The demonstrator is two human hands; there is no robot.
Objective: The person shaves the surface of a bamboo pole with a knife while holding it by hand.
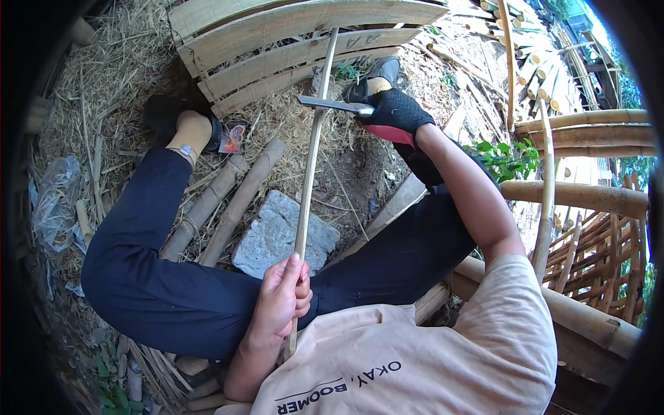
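Observation:
My bare left hand [282, 297] is closed around the lower part of a long, thin bamboo strip [309, 169]. The strip runs up and away from my body, its far end against a slatted wooden crate [277, 52]. In a black and red glove, my right hand [395, 116] grips a knife [332, 105] whose handle is mostly hidden in the fist. The blade points left and lies across the upper part of the strip, seemingly touching it. Between my legs, below the strip, sits a grey stone block [266, 232].
Two bamboo poles [242, 194] lie left of the stone. Straw [104, 90] covers the ground, with a plastic bag [59, 200] at the left. Bamboo rails [574, 197] and a woven bamboo basket [595, 266] stand at the right. Several cut poles [543, 76] are piled far right.

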